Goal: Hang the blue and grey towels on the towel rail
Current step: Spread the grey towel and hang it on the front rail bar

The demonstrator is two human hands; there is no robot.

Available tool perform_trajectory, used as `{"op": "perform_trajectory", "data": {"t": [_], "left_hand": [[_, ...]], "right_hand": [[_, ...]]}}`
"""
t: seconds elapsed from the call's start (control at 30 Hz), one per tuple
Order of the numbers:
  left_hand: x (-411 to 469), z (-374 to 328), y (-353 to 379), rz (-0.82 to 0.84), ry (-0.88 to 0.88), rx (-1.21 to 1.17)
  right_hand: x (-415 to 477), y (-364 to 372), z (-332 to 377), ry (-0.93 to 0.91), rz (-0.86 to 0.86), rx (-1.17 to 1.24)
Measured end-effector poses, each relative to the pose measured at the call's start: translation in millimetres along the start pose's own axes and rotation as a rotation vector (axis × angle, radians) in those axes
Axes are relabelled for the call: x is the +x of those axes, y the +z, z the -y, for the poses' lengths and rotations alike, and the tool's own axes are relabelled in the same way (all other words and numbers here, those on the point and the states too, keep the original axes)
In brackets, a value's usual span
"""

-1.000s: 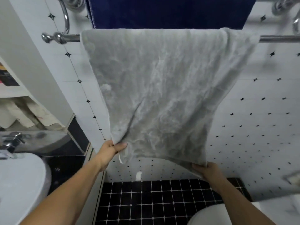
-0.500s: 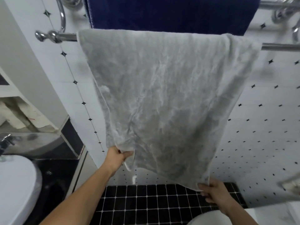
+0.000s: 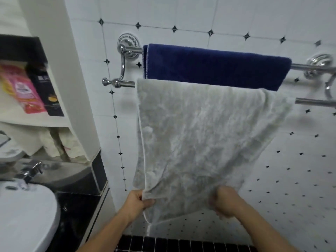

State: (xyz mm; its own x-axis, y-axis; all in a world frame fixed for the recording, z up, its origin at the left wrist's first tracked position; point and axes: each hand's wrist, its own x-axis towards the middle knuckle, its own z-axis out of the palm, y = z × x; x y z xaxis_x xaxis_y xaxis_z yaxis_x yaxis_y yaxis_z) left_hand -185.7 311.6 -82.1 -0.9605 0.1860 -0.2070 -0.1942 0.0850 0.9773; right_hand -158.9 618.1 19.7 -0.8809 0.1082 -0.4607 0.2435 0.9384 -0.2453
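White sink (image 3: 27, 215) fills eight o'clock, with a pink box (image 3: 23, 90) on the shelf at ten. The chrome towel rail (image 3: 125, 84) spans eleven to two. The blue towel (image 3: 214, 66) is draped over its back bar and the grey towel (image 3: 200, 142) over its front bar. At six, the left hand (image 3: 138, 201) pinches the grey towel's lower left edge. At five, the blurred right hand (image 3: 225, 202) grips its lower right edge.

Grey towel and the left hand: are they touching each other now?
Touching. The head view shows the left hand pinching the lower left corner of the grey towel between thumb and fingers.
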Motion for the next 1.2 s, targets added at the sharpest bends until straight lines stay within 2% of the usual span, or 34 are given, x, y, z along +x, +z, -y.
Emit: {"op": "perform_trajectory", "data": {"t": [0.07, 0.17, 0.3, 0.4, 0.47, 0.57, 0.67, 0.9, 0.97, 1.03, 1.1, 1.2], "left_hand": [[-2, -11, -2, 0.016, 0.009, 0.001], [-1, -28, -8, 0.029, 0.017, 0.052], [3, -34, -11, 0.063, 0.0, 0.136], [1, -32, -7, 0.079, -0.012, 0.118], [3, -27, -5, 0.044, -0.001, 0.088], [3, -21, -9, 0.026, -0.021, 0.083], [-3, -22, -15, 0.023, -0.025, 0.103], [-6, -31, -20, -0.03, -0.005, 0.139], [-5, -31, -22, -0.047, 0.006, 0.136], [-3, -30, -22, -0.065, 0.017, 0.118], [-1, -29, -21, -0.071, 0.019, 0.131], [0, -24, -19, -0.084, -0.007, 0.129]], "right_hand": [[-7, -29, 38, -0.214, -0.112, -0.022], [-26, -68, 94, -0.549, -0.381, -0.061], [-52, -109, 147, -1.032, -0.914, -0.216], [-58, -143, 183, -1.21, -1.233, -0.465], [-59, -165, 204, -1.247, -1.342, -0.629], [-58, -193, 221, -1.222, -1.199, -0.844], [-58, -212, 231, -1.101, -1.042, -1.021], [-57, -212, 246, -1.001, -1.015, -1.066], [-59, -210, 246, -1.039, -0.991, -0.949], [-61, -213, 239, -1.089, -0.905, -0.655], [-63, -219, 226, -1.07, -0.821, -0.42], [-63, -222, 212, -1.026, -0.75, -0.224]]}}
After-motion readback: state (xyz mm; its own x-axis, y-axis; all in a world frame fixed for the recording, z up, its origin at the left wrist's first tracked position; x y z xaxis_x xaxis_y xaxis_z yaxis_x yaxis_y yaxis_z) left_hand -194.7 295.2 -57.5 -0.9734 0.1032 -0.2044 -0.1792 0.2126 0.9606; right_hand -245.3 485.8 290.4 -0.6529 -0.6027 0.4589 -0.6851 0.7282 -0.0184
